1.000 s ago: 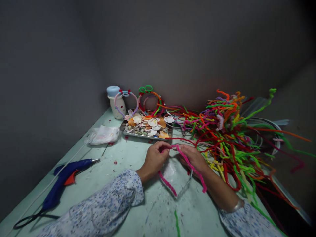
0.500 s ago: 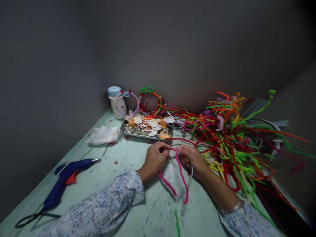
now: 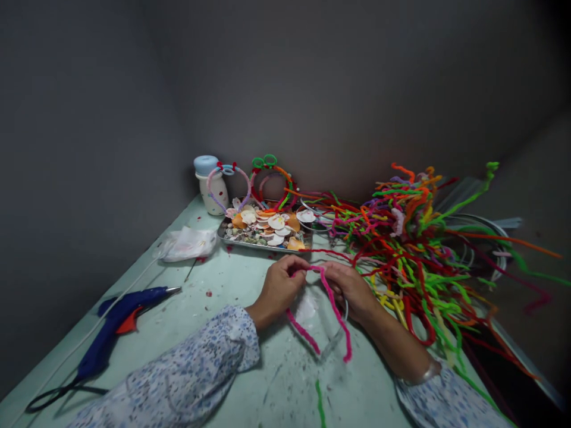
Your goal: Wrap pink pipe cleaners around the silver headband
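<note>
Between my two hands, above the table, is a pink pipe cleaner (image 3: 333, 300) bent over a thin pale headband (image 3: 345, 310). The headband's top is hidden by my fingers. My left hand (image 3: 282, 286) is closed in a pinch on the pipe cleaner, and one pink end hangs below it. My right hand (image 3: 350, 288) is closed around the headband's right side, its fingertips against the pipe cleaner where it bends down. The other pink end dangles between the hands. A short green pipe cleaner piece (image 3: 320, 404) lies nearer to me.
A metal tray (image 3: 250, 244) of shells stands behind my hands, with finished pipe-cleaner headbands (image 3: 289, 189) and a white jar (image 3: 209, 193) at the back. A big heap of pipe cleaners (image 3: 401, 238) fills the right. On the left lie a blue glue gun (image 3: 100, 342) and a plastic bag (image 3: 187, 245).
The hanging pink end near my right hand has swung to the right, and more pink shows between my fingertips. Both hands stay in about the same place.
</note>
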`<act>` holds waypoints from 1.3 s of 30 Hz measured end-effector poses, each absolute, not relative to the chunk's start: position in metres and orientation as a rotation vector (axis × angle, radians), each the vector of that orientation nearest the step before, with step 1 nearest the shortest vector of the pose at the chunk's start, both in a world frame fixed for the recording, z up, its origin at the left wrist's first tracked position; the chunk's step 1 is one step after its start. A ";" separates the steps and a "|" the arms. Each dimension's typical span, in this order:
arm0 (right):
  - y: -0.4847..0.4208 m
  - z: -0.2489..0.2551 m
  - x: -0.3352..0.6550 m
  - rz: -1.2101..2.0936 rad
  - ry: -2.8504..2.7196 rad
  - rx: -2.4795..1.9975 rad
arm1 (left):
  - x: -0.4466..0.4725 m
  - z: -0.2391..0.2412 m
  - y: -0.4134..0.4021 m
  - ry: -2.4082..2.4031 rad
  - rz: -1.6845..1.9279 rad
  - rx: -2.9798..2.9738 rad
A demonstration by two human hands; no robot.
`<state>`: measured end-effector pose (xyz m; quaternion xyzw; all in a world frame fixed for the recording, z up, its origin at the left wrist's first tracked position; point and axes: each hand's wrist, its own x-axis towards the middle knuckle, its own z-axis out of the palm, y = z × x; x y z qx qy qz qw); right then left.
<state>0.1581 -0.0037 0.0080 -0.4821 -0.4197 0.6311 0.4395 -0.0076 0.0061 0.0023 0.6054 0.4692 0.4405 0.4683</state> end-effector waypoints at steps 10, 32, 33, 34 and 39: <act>-0.001 0.000 0.159 1.574 -1.073 -1.105 | -0.009 0.005 0.007 1.083 1.054 1.446; -0.005 0.007 0.157 1.508 -1.172 -1.223 | -0.010 0.011 0.011 0.960 0.877 0.973; -0.004 0.006 0.157 1.503 -1.179 -1.221 | -0.010 0.011 0.011 0.960 0.858 0.976; -0.004 0.006 0.157 1.501 -1.185 -1.218 | -0.011 0.012 0.012 0.962 0.836 0.976; -0.004 0.004 0.159 1.503 -1.211 -1.225 | -0.014 0.017 0.014 0.955 0.706 0.968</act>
